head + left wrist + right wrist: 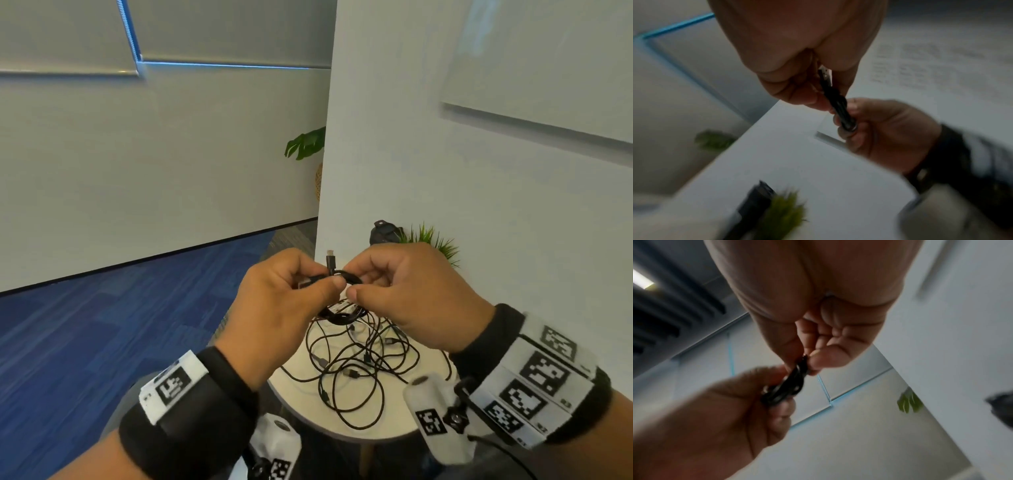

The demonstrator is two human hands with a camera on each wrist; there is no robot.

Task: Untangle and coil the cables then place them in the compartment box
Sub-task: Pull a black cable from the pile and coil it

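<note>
Black braided cable, wound into a small coil (337, 298), sits pinched between both hands above the round white table (342, 428): the left hand (277, 308) grips one side by thumb and fingers, the right hand (407, 301) nips the other, a USB-C plug (331, 262) poking upward. Beneath, the remaining tangled cables (359, 366) sprawl across the tabletop toward its right edge. No compartment box shows. My worry is that a loosened pinch lets the springy loops burst open, or a loose tail catches the heap and drags it off the edge. Wristbands (534, 383) carry square coded markers; the wall sheet's printing in the left wrist view is too blurred to read.
</note>
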